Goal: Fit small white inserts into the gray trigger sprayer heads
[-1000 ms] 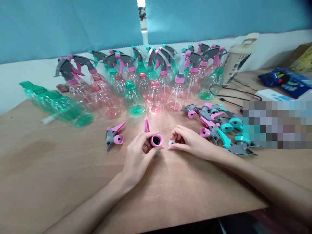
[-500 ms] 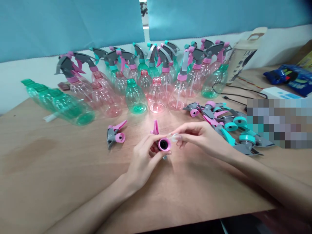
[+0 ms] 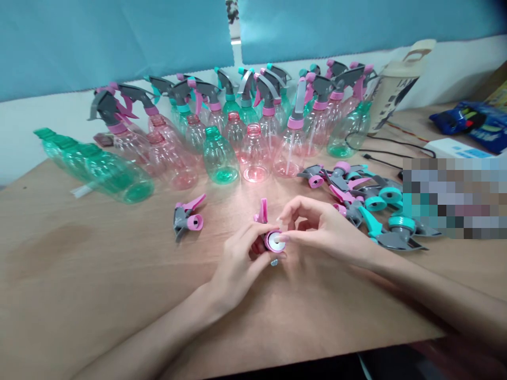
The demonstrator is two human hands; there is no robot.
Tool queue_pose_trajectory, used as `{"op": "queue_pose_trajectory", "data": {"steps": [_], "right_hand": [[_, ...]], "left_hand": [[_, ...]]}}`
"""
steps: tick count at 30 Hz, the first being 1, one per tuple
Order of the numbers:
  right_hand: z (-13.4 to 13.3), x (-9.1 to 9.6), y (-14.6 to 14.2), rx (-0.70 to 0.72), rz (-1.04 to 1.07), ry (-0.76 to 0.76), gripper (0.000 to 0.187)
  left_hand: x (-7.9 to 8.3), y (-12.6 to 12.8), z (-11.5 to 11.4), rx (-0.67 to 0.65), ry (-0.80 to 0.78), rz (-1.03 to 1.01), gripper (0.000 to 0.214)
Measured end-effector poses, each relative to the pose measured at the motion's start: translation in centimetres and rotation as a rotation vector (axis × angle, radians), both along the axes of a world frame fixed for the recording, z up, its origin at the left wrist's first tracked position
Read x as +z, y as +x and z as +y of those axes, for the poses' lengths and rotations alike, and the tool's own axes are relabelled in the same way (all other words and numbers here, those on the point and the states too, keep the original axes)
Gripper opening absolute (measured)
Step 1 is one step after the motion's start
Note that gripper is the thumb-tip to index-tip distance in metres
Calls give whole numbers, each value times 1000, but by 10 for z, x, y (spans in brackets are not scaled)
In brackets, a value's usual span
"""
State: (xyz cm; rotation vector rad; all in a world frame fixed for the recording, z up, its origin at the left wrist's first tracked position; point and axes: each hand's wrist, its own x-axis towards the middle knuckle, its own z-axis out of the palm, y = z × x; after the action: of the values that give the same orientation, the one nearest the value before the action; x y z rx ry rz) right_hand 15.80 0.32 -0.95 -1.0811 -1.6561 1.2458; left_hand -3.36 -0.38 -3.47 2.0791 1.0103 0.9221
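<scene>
Left hand: I pinch the spray head.
White disc: inside spray head's collar (should sit flat, I think).
Right hand: my thumb at collar, forefinger apart; better press evenly.

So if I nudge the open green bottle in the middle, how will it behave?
The green bottle looks see-through with no liquid visible, so it's probably light. Its narrow neck above a broad base suggests it may slide before tipping. On its side, the rounded body would likely roll.
</scene>
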Motion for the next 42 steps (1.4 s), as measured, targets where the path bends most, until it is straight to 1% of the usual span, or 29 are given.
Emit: {"op": "queue_pose_trajectory", "data": {"steps": [2,4,9,12,16,21,28,32,37,42], "right_hand": [[0,4,3,-35,-26,58,18],[-1,8,6,-34,-80,141,15],[-4,15,10,104,-337,379,17],[-5,18,9,141,-475,455,25],[-5,21,7,161,-567,487,38],[-2,24,6,188,-664,562,35],[-1,33,6,247,-777,526,44],[2,34,3,285,-784,567,43],[2,35,-2,296,-788,607,39],[1,38,-8,306,-754,621,39]], "left_hand": [[0,-1,0,3,-12,-1,27],[0,-1,0,5,-16,-1,28],[0,-2,0,-4,-14,5,29],[0,-2,0,-15,-2,0,28],[0,-2,1,-18,-4,7,26],[1,-2,1,-13,-14,21,26],[4,-1,-1,-42,-19,30,21],[4,-2,-1,-39,-27,26,19],[4,-3,-1,-32,-41,-2,21],[3,-4,0,-17,-31,-31,14]]}}
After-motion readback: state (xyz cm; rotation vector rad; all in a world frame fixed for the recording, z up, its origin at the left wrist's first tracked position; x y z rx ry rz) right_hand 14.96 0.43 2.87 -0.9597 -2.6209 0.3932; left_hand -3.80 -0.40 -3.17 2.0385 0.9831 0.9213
